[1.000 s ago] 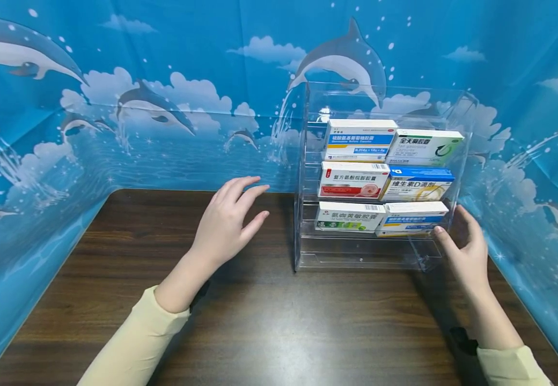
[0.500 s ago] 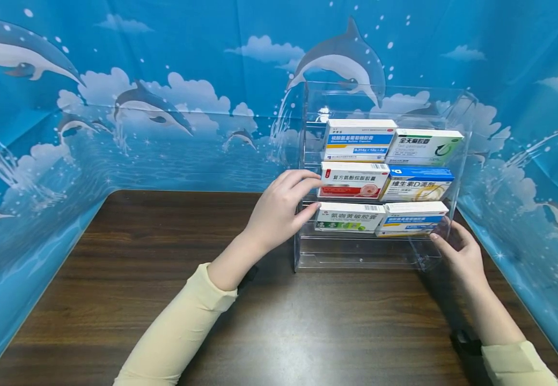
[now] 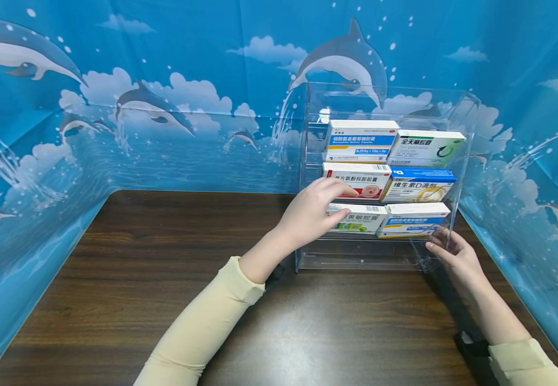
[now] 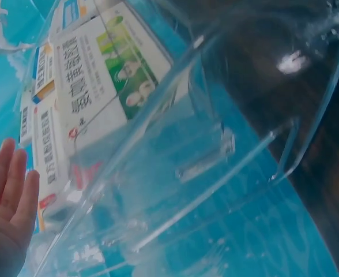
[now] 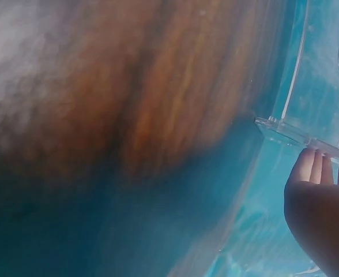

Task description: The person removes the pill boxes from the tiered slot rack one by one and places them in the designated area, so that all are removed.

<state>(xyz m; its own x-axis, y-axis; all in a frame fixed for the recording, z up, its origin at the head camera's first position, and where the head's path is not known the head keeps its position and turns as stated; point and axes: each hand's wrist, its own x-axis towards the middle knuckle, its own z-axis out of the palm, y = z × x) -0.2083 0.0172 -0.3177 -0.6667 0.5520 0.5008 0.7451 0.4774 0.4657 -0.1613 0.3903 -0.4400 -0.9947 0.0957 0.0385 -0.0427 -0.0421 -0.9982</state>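
A clear acrylic tiered rack [image 3: 361, 261] stands on the table, holding several medicine boxes in three rows of two. My left hand [image 3: 310, 212] is in front of its left side, fingers extended and a little bent, holding nothing. Its fingertips overlap the red-and-white box [image 3: 356, 171] in the middle row. Below, its thumb overlaps the green-and-white box [image 3: 363, 220]. At the rack's lower right side is my right hand [image 3: 460, 262], close to the blue-and-white box [image 3: 414, 219]. In the right wrist view, its nearly straight fingers [image 5: 303, 165] meet the clear panel's edge.
Another blue-and-white box [image 3: 361, 140] and a white-green box [image 3: 426, 147] fill the top row. A blue-topped box [image 3: 421, 185] sits at the middle right. The dark wooden table [image 3: 139, 268] backs onto a blue dolphin-print curtain [image 3: 187, 64].
My left hand has moved right, from beside the rack to in front of its left-hand boxes. The right hand has shifted slightly down and left along the rack's side. The boxes stay put.
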